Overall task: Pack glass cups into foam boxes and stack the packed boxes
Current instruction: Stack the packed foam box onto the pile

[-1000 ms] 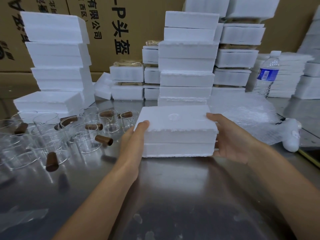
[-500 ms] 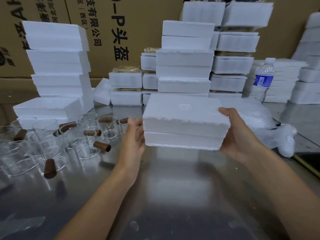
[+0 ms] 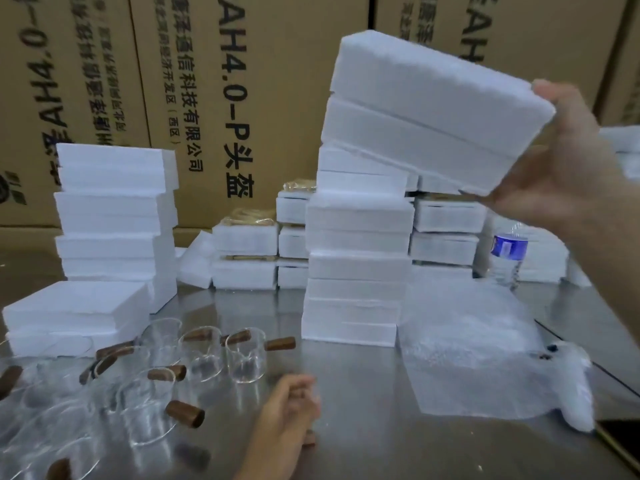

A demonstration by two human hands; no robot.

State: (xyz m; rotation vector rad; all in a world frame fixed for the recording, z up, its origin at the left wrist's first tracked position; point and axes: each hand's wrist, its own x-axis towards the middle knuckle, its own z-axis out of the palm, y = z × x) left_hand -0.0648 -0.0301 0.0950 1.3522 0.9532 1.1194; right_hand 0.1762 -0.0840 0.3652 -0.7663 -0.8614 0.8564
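The packed foam box (image 3: 429, 112) has risen off the worktop (image 3: 363, 427) since half a second ago and now rides up in the right hand (image 3: 568, 157) alone. The left hand (image 3: 287, 410) has dropped away to hang low over the metal.

The right hand grips the box's right end, thumb over the upper edge and fingers curled beneath. The box is tilted, its end away from that hand dipping to the top of the tall foam box stack (image 3: 356, 265); whether it touches yet I cannot tell. The left hand's fingers are loosely curled and appear to hold nothing.

The box is probably light, since one hand carries it. The foam is stiff but crumbly at the edges, and there is likely breakable glass inside. The seam between lid and base shows, so a grip spanning both halves would keep it closed.

Just ahead of the left hand stand unpacked glass cups (image 3: 242, 355) with brown handles. Below the right hand lies bubble wrap (image 3: 467, 341), with a water bottle (image 3: 507, 251) beyond; its blue label is unreadable. Behind everything, cardboard cartons (image 3: 207, 98) read "AH4.0-P头盔", "科技有限公司" and "(西区)".
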